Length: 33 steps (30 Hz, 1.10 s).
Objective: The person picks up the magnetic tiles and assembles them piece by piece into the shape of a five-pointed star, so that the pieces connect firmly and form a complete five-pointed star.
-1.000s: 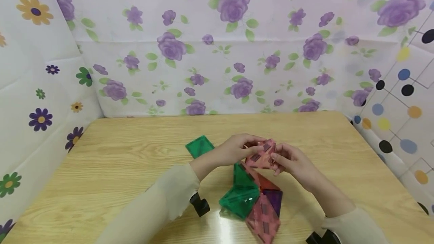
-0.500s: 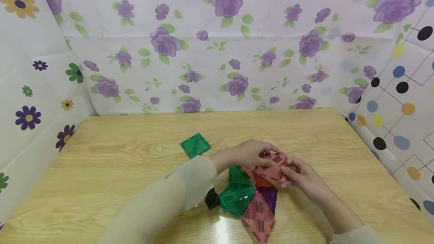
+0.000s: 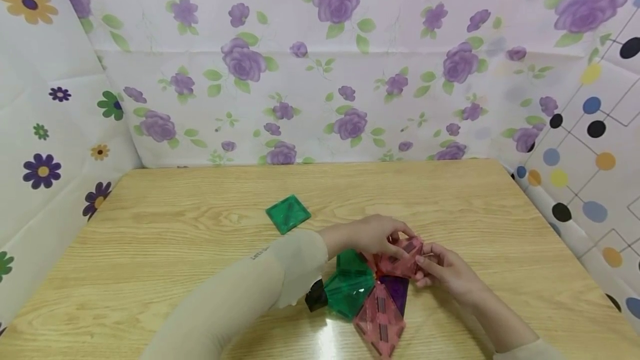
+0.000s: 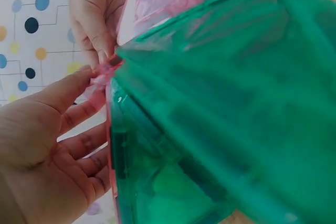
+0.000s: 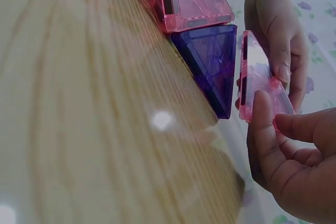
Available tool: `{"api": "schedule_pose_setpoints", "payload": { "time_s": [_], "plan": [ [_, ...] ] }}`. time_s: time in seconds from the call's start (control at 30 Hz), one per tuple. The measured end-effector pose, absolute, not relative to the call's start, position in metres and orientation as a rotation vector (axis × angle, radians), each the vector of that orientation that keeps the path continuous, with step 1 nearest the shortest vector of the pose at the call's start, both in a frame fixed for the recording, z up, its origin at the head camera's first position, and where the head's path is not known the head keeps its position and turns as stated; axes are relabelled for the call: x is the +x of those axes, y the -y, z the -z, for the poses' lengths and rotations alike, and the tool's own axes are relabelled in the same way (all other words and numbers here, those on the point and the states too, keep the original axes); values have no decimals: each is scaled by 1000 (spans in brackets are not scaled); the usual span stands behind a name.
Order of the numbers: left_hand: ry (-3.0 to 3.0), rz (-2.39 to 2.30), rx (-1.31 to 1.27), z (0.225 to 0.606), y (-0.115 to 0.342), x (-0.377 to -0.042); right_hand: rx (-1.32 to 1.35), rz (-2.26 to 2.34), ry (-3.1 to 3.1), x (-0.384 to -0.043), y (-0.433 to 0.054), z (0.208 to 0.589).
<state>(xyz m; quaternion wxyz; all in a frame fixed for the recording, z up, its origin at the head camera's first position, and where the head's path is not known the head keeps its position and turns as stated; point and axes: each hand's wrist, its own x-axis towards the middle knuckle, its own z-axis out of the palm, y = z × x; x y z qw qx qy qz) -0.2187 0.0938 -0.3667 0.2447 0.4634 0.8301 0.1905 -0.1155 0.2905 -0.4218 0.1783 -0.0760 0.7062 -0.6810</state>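
A translucent pink magnetic tile (image 3: 402, 263) is held by both hands above the far right part of a tile structure. My left hand (image 3: 377, 236) pinches its far left side; my right hand (image 3: 442, 271) pinches its right corner. The structure below joins green tiles (image 3: 350, 290), a purple triangular tile (image 3: 398, 293) and pink tiles (image 3: 381, 318) at the front. In the right wrist view, a narrow gap shows between the held tile (image 5: 257, 74) and the purple tile (image 5: 212, 64). Green tiles (image 4: 220, 103) fill much of the left wrist view and hide what lies behind.
A loose green square tile (image 3: 288, 214) lies flat on the wooden table (image 3: 200, 215), left of the structure. A black wrist camera (image 3: 316, 295) on the left sleeve is close to the green tiles. Patterned cloth (image 3: 300, 71) stands behind and at both sides.
Both hands have lowered the pink tile toward me and slightly right, onto or just over the structure's far right side. It now covers most of the orange-red tile seen earlier.
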Motion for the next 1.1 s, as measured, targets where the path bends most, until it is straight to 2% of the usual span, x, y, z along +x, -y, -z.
{"api": "schedule_pose_setpoints", "payload": {
  "time_s": [0.77, 1.1],
  "plan": [
    [-2260, -460, 1168, 369, -95, -212, -106, 1765, -2181, -115, -289, 418],
    [-2358, -708, 1165, 325, -57, -231, -85, 1578, -2407, -117, -309, 388]
  ]
}}
